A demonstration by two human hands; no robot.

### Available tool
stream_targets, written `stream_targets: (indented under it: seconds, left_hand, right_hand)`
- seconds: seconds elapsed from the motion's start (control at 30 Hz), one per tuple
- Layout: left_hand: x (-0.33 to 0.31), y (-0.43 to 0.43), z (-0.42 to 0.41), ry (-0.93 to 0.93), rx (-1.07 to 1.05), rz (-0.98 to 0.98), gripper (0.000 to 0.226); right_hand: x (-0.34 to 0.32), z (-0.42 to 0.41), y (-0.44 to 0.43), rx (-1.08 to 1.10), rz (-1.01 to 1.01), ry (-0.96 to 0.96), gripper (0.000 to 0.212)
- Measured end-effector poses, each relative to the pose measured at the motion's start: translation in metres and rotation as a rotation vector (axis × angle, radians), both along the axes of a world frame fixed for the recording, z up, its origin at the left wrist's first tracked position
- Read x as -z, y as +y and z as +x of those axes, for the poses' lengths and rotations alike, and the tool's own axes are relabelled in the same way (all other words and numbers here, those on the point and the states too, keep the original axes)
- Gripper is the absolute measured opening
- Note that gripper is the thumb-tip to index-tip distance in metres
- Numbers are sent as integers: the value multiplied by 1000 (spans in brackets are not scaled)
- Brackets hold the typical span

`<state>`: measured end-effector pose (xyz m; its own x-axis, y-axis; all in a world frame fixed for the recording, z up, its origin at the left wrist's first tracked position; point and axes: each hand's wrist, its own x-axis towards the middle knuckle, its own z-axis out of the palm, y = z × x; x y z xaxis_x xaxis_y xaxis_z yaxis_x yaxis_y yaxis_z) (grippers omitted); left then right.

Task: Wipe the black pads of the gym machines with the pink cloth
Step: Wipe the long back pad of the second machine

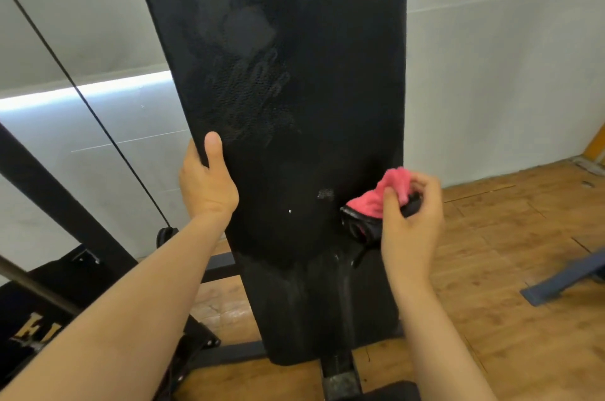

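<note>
A long black back pad (294, 73) of a bench stands steeply inclined in the middle of the view, with dull smears on its upper part. Below it lies the black seat pad (314, 309), streaked with wet marks. My left hand (206, 181) grips the back pad's left edge, thumb on the front face. My right hand (412, 220) holds the bunched pink cloth (383, 194), which has a dark edge, against the lower right part of the back pad near the gap between the pads.
A black cable (82, 96) runs diagonally at the left beside a black machine frame (49, 184). A white wall (491, 56) stands behind. Wooden floor (507, 269) spreads to the right, where a grey metal bar (569, 276) lies.
</note>
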<state>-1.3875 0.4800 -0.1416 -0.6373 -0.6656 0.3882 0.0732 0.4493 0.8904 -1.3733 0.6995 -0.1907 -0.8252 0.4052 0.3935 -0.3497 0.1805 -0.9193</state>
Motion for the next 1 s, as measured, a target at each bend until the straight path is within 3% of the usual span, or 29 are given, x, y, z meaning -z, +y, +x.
stream_targets:
  seconds: [0.13, 0.27, 0.43, 0.6, 0.73, 0.87, 1.0]
  left_hand:
    - [0, 0, 0, -9, -18, -3, 58]
    - [-2, 2, 0, -21, -25, -4, 53]
    - [0, 1, 0, -13, -34, -12, 56]
    - [-1, 1, -1, -2, -32, -23, 51]
    - [-2, 4, 0, -12, -50, -29, 47]
    - [-2, 4, 0, -18, -52, -29, 49]
    - [-2, 4, 0, -34, -39, -21, 49]
  right_hand:
    - [-35, -27, 14, 114, 74, 96, 22]
    - [-28, -43, 8, 142, 304, 4, 49]
    - [-8, -44, 3, 229, 514, 97, 34]
    - [36, -30, 5, 212, 608, 150, 42]
    - [59, -17, 6, 170, 625, 122, 52]
    - [51, -6, 20, 25, 455, 5, 42]
    - [-18, -33, 39, 115, 271, 189, 27]
